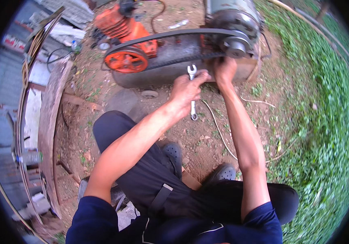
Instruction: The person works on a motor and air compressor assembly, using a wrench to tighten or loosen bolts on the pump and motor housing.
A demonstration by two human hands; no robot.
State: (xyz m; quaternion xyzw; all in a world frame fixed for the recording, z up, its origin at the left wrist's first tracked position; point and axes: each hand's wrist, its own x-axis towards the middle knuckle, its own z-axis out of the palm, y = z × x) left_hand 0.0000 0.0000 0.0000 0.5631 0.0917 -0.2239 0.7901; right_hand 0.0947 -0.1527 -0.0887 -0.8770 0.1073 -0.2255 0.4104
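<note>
Left hand: closed around a silver wrench, upper centre.
Right hand: pressed under the motor pulley; finger state unclear.
Bottle: clear plastic, left edge.

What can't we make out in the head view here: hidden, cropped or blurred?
- Right hand: fingertips tucked under the black drive belt by the grey motor pulley; what they touch is hidden.
- Silver combination wrench: mid-shaft covered by the left hand.
- Grey electric motor: top cut off by the frame edge.
- Clutter at left rim: bent and blurred by the fisheye.
</note>
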